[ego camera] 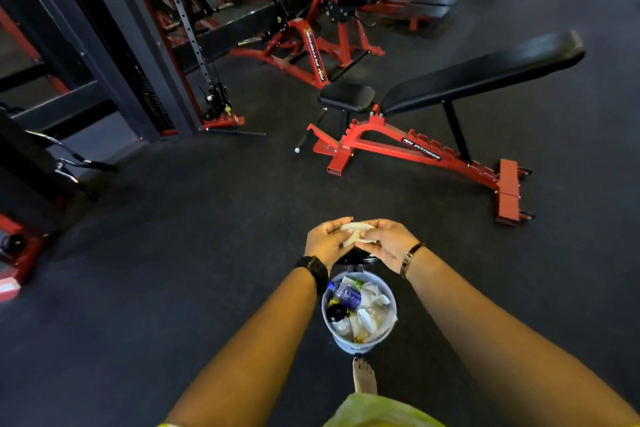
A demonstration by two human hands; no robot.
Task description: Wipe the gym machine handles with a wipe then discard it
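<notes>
Fingers of left hand (327, 242) and right hand (385, 243) curl together around the crumpled wipe (352, 231), above the far edge of the pedal bin (360, 346). Ball it tight, draw it back over the mouth, release. Bottles (349, 295) nearly fill the bin; a bare foot (363, 377) touches its near side; an adjustable bench (485, 76) stands beyond.

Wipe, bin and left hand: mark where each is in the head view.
wipe (354, 231), head view, on its crumpled white middle.
bin (358, 346), head view, on its near outer wall.
left hand (325, 241), head view, on the middle of the hand.
</notes>
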